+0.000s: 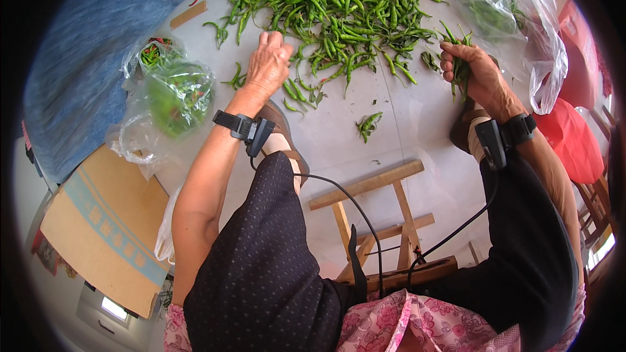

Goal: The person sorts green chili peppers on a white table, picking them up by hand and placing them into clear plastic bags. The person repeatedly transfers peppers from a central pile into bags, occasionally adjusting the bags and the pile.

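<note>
Several green chili peppers are bunched in my right hand (477,71), their tips poking out above and below the curled fingers. My left hand (269,61) is at the near left edge of a wide heap of green chili peppers (337,10) on the pale floor. Its back faces up with the fingers curled under, so whatever they hold is hidden. A few loose peppers (296,92) lie just right of that wrist. Between my feet sits a small clump of peppers and leaf (368,126), apart from the heap.
To the left stand clear plastic bags (181,100) with green and red peppers inside. Another clear bag (494,5) with greens lies at right, near a red plastic bag (572,142). A wooden folding stool (367,186) is under me. A cardboard piece (112,225) and blue cloth (88,58) are at left.
</note>
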A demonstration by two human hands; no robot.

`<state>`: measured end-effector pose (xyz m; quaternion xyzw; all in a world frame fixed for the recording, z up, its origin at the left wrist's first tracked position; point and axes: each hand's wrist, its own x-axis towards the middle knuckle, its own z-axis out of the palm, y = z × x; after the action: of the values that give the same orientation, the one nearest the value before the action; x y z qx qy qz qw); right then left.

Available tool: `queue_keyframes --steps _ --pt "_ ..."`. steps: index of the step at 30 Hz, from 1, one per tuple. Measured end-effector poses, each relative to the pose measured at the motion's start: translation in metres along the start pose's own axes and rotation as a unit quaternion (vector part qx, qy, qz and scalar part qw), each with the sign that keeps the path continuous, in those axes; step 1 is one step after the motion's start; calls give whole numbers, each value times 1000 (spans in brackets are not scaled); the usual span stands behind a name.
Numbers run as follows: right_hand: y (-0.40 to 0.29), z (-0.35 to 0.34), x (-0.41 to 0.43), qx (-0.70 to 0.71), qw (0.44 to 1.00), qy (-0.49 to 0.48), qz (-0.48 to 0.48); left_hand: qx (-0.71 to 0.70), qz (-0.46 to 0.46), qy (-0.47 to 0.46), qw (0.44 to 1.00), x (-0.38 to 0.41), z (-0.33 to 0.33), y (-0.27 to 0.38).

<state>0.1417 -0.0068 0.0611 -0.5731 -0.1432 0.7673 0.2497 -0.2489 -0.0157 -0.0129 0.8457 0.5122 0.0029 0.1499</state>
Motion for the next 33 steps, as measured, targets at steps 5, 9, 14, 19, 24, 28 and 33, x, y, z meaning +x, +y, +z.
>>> queue_keyframes --steps 5,9,14,19,24,28,33 --pt "-1 -6 1 12 1000 -9 0 -212 -85 -53 972 -5 -7 -19" --pt "0 -5 1 23 1000 -7 3 -435 -174 -98 878 -8 -12 -28" --pt "0 -3 1 15 1000 -8 5 -523 -232 -99 814 -17 -22 -36" --pt "1 -4 1 12 1000 -3 4 -535 -261 -110 796 -25 -41 -31" --pt "0 -3 0 20 1000 -9 4 -562 -286 -168 758 -28 -59 -26" --pt "-1 -6 0 10 1000 -11 2 -475 -180 -187 841 -27 -57 -12" --pt "2 -6 4 12 1000 -3 2 -454 -156 -195 855 -16 -53 6"
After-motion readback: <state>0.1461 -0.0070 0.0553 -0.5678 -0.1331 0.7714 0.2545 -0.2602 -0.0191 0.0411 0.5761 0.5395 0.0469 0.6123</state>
